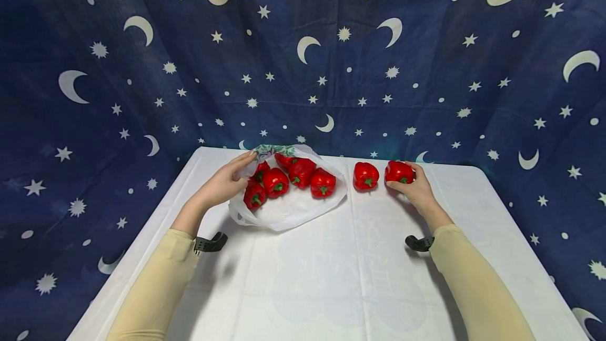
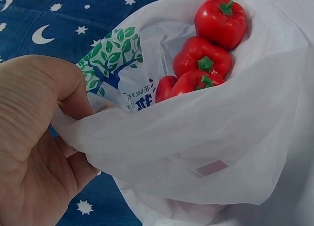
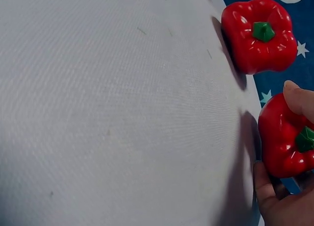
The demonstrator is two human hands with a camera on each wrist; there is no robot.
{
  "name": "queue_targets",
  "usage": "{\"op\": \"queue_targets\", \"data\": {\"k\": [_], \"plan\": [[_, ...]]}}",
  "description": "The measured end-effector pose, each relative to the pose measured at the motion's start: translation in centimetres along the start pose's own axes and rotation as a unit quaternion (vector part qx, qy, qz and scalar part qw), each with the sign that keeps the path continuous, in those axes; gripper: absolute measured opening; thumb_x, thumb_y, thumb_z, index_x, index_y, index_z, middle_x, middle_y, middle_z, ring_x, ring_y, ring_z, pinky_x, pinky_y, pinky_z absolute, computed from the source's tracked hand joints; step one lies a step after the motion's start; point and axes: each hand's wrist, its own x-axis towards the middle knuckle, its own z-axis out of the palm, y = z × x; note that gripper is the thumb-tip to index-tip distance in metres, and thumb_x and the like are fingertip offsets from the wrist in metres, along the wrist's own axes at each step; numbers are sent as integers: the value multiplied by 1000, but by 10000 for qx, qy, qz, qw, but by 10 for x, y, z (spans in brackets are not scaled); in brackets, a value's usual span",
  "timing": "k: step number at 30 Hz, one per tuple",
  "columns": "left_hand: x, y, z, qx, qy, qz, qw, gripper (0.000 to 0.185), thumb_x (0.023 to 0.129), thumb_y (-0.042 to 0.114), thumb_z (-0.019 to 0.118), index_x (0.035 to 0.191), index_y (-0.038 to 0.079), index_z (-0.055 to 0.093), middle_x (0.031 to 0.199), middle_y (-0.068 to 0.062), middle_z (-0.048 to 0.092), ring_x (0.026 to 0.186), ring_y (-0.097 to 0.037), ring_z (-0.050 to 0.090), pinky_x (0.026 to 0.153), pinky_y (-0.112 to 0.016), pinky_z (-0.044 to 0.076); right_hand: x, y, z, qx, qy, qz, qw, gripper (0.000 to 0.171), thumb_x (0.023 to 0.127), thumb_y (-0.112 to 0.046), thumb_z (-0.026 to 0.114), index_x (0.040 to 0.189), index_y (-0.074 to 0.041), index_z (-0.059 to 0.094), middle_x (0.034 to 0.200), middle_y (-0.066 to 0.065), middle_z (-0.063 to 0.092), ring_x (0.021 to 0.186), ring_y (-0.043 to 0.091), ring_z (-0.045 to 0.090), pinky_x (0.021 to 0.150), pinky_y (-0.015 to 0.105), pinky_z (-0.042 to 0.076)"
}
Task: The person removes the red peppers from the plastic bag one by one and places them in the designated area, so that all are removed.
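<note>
My left hand (image 1: pixel 223 182) pinches the rim of a white plastic bag (image 1: pixel 295 217) between thumb and fingers, as the left wrist view shows up close. Several red bell peppers (image 1: pixel 276 182) with green stems lie inside the bag, whose mouth faces me. On the right, my right hand (image 1: pixel 416 189) grips another red bell pepper (image 3: pixel 282 138), thumb on one side and fingers on the other. Just left of it, a single red bell pepper (image 1: pixel 365 176) sits on the table, untouched, between the bag and the held pepper.
A white cloth covers the table (image 1: pixel 322 278). Behind it hangs a dark blue curtain (image 1: pixel 284 30) with moons and stars, close to the table's far edge. Black straps (image 1: pixel 210 243) circle both wrists. Green tree print (image 2: pixel 115 54) marks the bag.
</note>
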Motion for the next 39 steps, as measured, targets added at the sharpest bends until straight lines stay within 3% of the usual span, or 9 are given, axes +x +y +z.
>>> {"op": "queue_targets", "data": {"k": [10,18,21,35,39], "plan": [[1,-3,0,56,8,27,10000,71,96,2,50,163,16,30,170,1,17,150,-24,27,89,-42,41,0,-2,4,-335,-1,81,9994,104,87,-20,82,164,-10,14,164,25,22,147,48,23,110,62,35],[1,-2,0,21,-20,70,10000,70,96,2,50,162,15,30,170,2,17,153,-24,20,107,-48,39,-1,-3,4,-616,-28,-2,9981,104,87,-21,82,164,-9,13,163,26,24,145,49,26,109,63,36],[1,-1,0,-13,-31,82,10000,70,97,1,50,162,15,30,170,1,17,154,-24,19,108,-49,38,-1,-2,4,-642,-25,-38,9979,104,87,-20,82,164,-9,13,163,25,25,145,49,26,110,62,35],[0,-1,2,123,-34,-8,9999,72,96,0,51,163,16,30,170,1,17,146,-25,31,88,-43,41,0,2,4,-682,-60,26,9977,106,87,-23,83,164,-10,11,163,25,23,146,48,25,110,62,34],[0,0,2,168,-33,7,9999,72,95,0,51,162,16,31,170,1,17,147,-24,29,90,-43,41,1,4,4,-674,-44,52,9977,106,87,-22,83,164,-11,11,164,24,23,147,47,24,111,61,33]]}}
